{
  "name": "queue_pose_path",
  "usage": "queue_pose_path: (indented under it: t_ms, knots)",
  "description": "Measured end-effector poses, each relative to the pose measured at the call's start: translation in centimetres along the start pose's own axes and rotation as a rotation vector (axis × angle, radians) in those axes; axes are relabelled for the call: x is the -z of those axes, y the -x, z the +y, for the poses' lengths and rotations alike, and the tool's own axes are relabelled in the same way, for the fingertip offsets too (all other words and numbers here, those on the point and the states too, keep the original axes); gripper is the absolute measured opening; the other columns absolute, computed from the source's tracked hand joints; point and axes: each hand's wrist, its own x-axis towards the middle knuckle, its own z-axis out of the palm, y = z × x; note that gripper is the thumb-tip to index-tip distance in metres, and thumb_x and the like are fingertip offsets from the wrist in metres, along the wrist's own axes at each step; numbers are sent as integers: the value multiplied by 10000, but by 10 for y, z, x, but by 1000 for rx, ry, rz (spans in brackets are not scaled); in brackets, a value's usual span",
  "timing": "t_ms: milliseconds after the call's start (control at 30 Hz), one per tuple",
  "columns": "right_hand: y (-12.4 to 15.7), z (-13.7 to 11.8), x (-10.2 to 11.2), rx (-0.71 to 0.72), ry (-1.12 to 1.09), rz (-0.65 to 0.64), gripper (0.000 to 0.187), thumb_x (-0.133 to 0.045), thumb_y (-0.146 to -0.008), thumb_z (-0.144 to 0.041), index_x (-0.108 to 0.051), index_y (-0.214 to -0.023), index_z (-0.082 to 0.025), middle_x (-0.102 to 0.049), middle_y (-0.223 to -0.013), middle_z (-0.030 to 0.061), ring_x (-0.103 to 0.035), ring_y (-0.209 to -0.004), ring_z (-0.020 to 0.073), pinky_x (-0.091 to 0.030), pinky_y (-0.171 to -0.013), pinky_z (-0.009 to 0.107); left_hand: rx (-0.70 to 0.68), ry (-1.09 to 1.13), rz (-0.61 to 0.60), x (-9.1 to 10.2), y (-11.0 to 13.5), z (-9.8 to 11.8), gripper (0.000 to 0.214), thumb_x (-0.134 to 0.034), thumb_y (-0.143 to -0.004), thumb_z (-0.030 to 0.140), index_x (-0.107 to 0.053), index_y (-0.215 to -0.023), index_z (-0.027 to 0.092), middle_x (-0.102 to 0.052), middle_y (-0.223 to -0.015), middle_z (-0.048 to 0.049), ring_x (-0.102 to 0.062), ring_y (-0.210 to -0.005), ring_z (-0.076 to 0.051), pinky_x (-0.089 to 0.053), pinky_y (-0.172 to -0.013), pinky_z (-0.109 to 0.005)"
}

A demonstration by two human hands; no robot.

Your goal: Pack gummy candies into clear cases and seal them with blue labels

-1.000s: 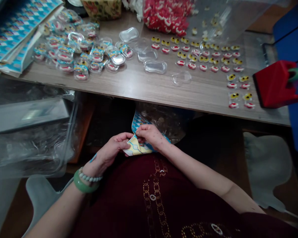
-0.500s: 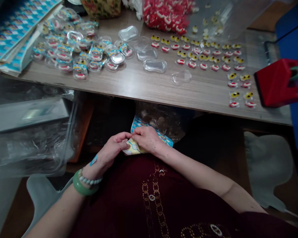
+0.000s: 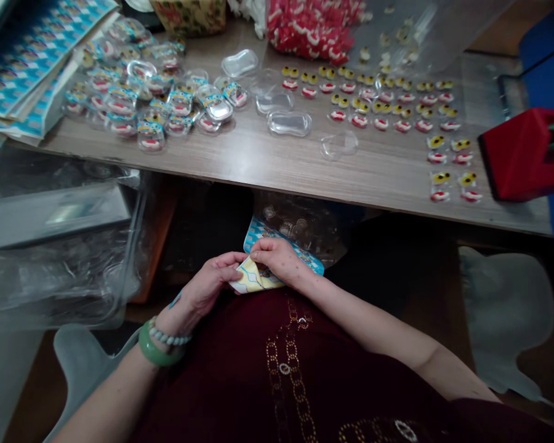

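Observation:
Both my hands meet in my lap, below the table edge. My left hand [image 3: 211, 280] pinches the lower left edge of a blue, white and yellow sticker sheet [image 3: 252, 280]. My right hand [image 3: 277, 259] lies on the sheet with its fingertips pinched at a spot near the middle. The sheet's blue top corner [image 3: 257, 229] sticks up behind my fingers. A clear bag of plastic shells [image 3: 305, 224] rests just beyond the sheet, under the table.
The wooden table [image 3: 277, 160] carries rows of small red and yellow pieces [image 3: 388, 111], empty clear shells [image 3: 289, 123], filled labelled shells [image 3: 152, 104], stacked sticker sheets [image 3: 23, 61], a bag of red pieces [image 3: 311, 31] and a red box [image 3: 521, 154]. Clear plastic bags [image 3: 60, 246] lie at my left.
My hands and the sheet stay in my lap; the right fingertips have shifted slightly on the sheet. The view has drifted a little.

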Motion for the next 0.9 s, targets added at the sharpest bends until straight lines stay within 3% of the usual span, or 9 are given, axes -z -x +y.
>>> queue_pose_path:
  t_ms: [300,467,567,700,800,900]
  knots:
    - [1,5,4,-27,-25,23,90,-583,-769,-197,-624,-690,-184,-584,-601,-40,-554,-603,104,-436,-619,215,-14,-36,-41,1,-1,3,447,-750,-584,165,-732,-1030,138,-744,-847,-65,-636,-665,-161,-469,-597,-246]
    - [8,-4,9,4,130,-3,235,-573,-861,-336,-620,-688,-185,-625,-642,-10,-576,-628,119,-435,-613,228,-12,-37,-30,-2,2,2,478,-749,-576,154,-726,-1053,149,-746,-853,-60,-645,-689,-164,-479,-625,-247]
    - [9,-9,9,22,281,33,135,-601,-815,-246,-649,-701,-192,-620,-609,-23,-568,-594,118,-420,-595,225,-14,-38,-26,-4,6,3,517,-765,-571,162,-715,-1086,157,-742,-843,-51,-648,-709,-169,-489,-662,-258]
    - [8,-9,8,-85,208,33,165,-536,-802,-152,-678,-729,-191,-633,-571,-21,-632,-585,131,-454,-588,222,-2,-125,-48,-7,14,11,450,-808,-582,191,-711,-1019,158,-738,-879,-49,-655,-782,-182,-495,-740,-275]
    - [10,-12,7,-96,211,55,170,-543,-799,-151,-678,-704,-192,-642,-568,-21,-645,-590,130,-463,-584,214,-12,-221,-86,-9,17,20,381,-822,-642,281,-702,-983,162,-728,-908,-50,-647,-822,-183,-485,-752,-270]
    - [16,-17,5,-4,304,82,180,-559,-788,-159,-665,-651,-204,-656,-589,-28,-636,-623,126,-464,-614,215,10,-312,-74,-12,12,28,355,-790,-702,425,-690,-906,152,-699,-797,-39,-601,-682,-150,-440,-620,-245]
